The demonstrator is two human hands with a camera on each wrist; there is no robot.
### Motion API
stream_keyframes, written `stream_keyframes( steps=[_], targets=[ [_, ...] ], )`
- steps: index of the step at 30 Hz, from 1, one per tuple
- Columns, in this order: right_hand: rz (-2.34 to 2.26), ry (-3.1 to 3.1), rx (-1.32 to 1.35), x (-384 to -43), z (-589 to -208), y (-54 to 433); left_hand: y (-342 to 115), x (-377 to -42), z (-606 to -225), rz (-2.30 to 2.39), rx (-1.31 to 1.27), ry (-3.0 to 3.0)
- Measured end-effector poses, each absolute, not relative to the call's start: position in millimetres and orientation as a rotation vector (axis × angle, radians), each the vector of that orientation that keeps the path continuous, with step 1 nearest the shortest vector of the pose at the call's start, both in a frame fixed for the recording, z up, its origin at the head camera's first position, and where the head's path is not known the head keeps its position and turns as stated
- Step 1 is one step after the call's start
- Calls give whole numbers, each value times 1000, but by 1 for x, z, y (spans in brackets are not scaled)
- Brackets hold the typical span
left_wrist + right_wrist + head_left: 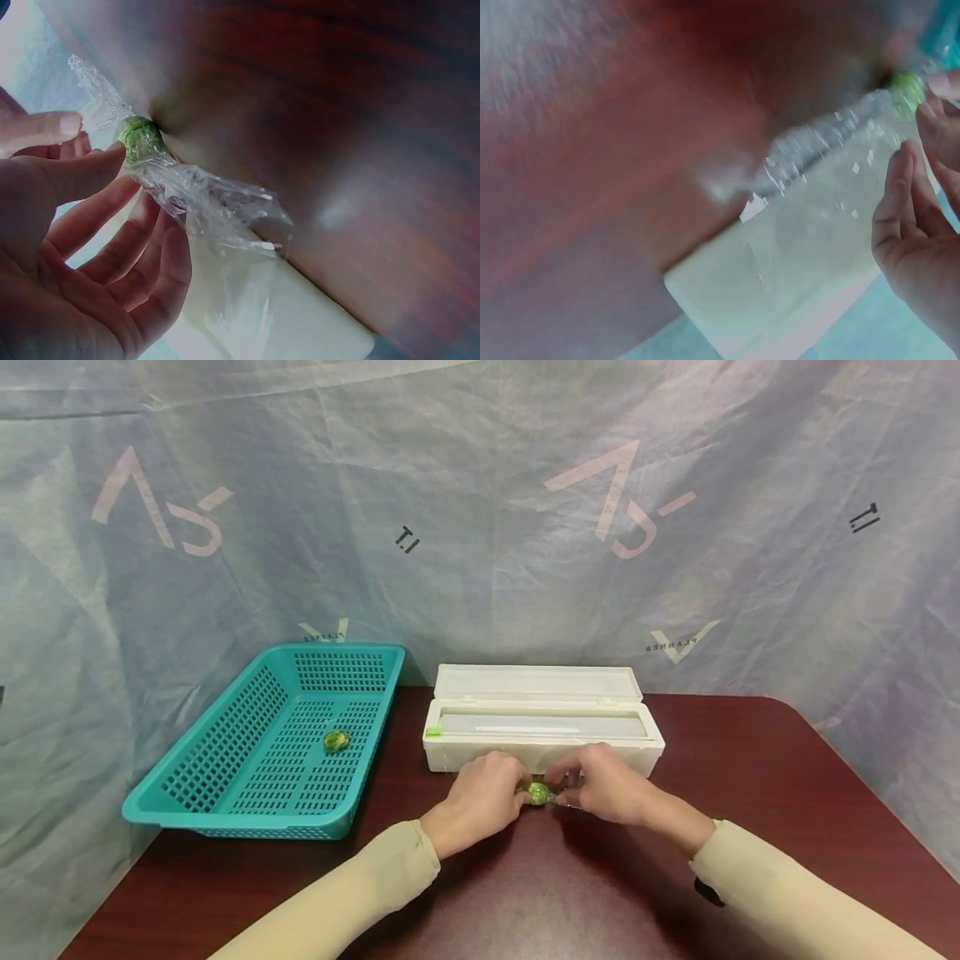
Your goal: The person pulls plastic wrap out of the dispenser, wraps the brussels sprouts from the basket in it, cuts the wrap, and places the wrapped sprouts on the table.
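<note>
A small round green Brussels sprout (537, 793), wrapped in clear plastic wrap (206, 199), is between the two hands just in front of the white wrap box (540, 752). My left hand (491, 793) pinches the wrapped sprout from the left, its thumb tip against the sprout and its other fingers curled beneath the film. From the right, my right hand (600, 783) pinches the film close beside the sprout. In the right wrist view, a crumpled tail of film trails past the curled fingers of this hand, and the sprout (907, 94) shows at the upper right.
A teal plastic basket (300, 802) stands at the left of the dark red table (750, 760), with another green wrapped piece (336, 741) in it. The wrap box's clear lid (536, 681) stands raised at the back. A grey printed sheet (480, 593) hangs behind.
</note>
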State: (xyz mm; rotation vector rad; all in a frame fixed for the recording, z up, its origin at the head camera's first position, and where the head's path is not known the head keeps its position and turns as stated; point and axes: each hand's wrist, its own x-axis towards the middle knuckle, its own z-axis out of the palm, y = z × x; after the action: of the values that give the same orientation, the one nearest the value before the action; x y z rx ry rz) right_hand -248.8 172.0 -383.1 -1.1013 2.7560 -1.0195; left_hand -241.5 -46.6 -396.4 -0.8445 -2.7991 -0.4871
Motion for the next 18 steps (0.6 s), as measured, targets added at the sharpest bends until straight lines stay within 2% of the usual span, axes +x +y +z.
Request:
stream_keyframes(
  steps=[9, 18],
  targets=[
    [-1000, 2791, -1035, -256, -362, 171, -65, -227, -396, -618, -792, -2672],
    [-1100, 2821, -1040, -271, -356, 138, -86, -213, -390, -1234, -311, -2294]
  ],
)
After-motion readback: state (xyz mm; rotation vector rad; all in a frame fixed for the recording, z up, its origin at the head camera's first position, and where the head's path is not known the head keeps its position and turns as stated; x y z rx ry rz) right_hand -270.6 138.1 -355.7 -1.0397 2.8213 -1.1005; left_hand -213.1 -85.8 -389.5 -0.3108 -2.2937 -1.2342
